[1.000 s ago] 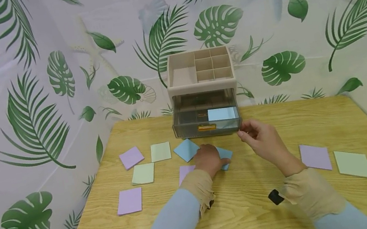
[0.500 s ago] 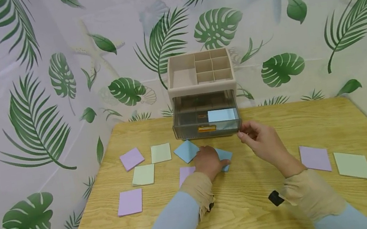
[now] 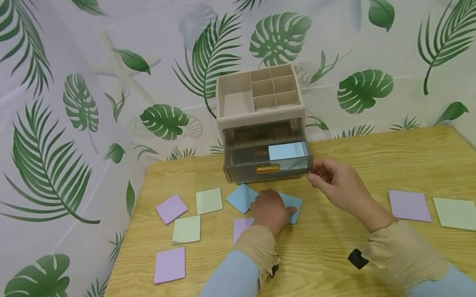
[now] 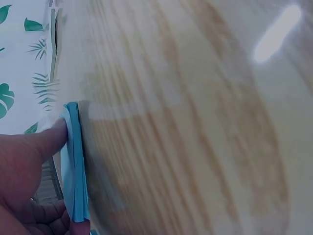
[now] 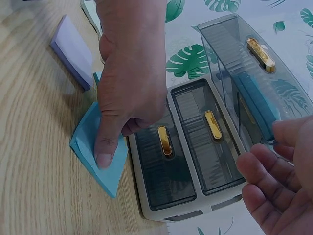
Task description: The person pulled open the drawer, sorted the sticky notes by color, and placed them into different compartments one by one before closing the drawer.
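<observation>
My left hand [image 3: 270,211] is low over the table and grips a blue sticky note pad [image 3: 294,207]. In the left wrist view the thumb presses one end of this pad [image 4: 73,161], with curled fingers at the other end. A second blue pad [image 3: 242,198] lies just beyond the hand, and a purple pad [image 3: 241,227] is partly covered by the wrist. My right hand [image 3: 340,182] holds the front right corner of a clear grey drawer [image 3: 241,172], pulled out at the top of the drawer unit. Inside that drawer lie blue pads [image 3: 286,151].
The beige organizer [image 3: 260,114] has open compartments on top and stands against the leaf-print backdrop. Two lower drawers [image 5: 164,166] are closed. Purple [image 3: 169,265] and green pads [image 3: 186,229] lie at left; another purple [image 3: 409,206] and green pad [image 3: 459,214] lie at right.
Both hands keep their places on the blue pad and the drawer corner. The head view has shifted very slightly.
</observation>
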`<act>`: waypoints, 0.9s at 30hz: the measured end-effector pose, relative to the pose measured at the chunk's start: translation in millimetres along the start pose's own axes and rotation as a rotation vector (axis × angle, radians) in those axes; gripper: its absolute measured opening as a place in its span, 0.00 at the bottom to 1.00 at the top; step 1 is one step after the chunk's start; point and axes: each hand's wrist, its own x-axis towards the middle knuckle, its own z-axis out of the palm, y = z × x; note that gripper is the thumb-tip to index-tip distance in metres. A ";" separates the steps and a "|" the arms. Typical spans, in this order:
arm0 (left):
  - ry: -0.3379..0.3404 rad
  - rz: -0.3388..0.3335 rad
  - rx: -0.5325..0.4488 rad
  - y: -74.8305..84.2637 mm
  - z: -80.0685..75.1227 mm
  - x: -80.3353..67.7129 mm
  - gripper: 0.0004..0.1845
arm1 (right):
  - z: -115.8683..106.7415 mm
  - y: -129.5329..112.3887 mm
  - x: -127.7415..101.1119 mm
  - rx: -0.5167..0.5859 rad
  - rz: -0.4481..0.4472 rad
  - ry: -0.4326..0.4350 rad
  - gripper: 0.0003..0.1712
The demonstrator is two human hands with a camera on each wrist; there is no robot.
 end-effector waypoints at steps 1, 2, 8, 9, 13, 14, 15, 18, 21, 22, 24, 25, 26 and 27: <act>0.001 0.002 0.003 0.2 -0.5 0.1 0.41 | 0.0 0.0 -0.3 0.001 -0.002 0.001 0.09; 0.004 0.002 0.006 0.2 -1.4 0.1 0.40 | 0.1 -0.1 -0.3 0.002 -0.002 0.002 0.09; -0.004 0.011 0.017 -0.8 -5.7 1.1 0.36 | 0.7 -0.9 -0.5 0.006 0.000 0.000 0.08; -0.004 0.009 0.018 -1.0 -5.6 1.6 0.36 | 0.8 -1.0 -0.4 0.007 0.002 0.000 0.09; 0.015 0.006 0.013 -1.8 -4.6 3.5 0.37 | 1.1 -1.0 -0.2 0.009 0.004 0.001 0.08; 0.024 0.009 0.006 -2.1 -4.6 3.6 0.36 | 1.2 -1.0 -0.1 0.010 0.003 0.001 0.08; 0.036 0.013 -0.004 -2.3 -4.5 3.5 0.34 | 1.4 -1.0 0.0 0.009 0.003 0.001 0.08; 0.068 0.024 -0.054 -3.0 -6.1 2.3 0.29 | 1.6 -0.5 0.2 0.008 0.004 0.003 0.08; 0.113 0.045 -0.093 -3.6 -6.6 0.5 0.23 | 1.9 0.2 0.1 0.004 0.009 0.003 0.09; 0.129 0.053 -0.106 -3.9 -6.5 0.0 0.22 | 2.0 0.6 0.0 0.003 0.011 0.004 0.09; 0.167 0.073 -0.126 -4.4 -5.3 -0.4 0.19 | 2.2 1.2 -0.3 -0.002 0.012 0.004 0.08; 0.182 0.084 -0.138 -4.6 -4.9 -0.6 0.18 | 2.3 1.6 -0.4 -0.004 0.013 0.005 0.08; 0.196 0.093 -0.150 -4.9 -4.3 -0.5 0.16 | 2.4 1.9 -0.5 -0.007 0.015 0.005 0.08; 0.208 0.102 -0.165 -5.1 -3.7 -0.2 0.15 | 2.5 2.1 -0.5 -0.009 0.016 0.005 0.09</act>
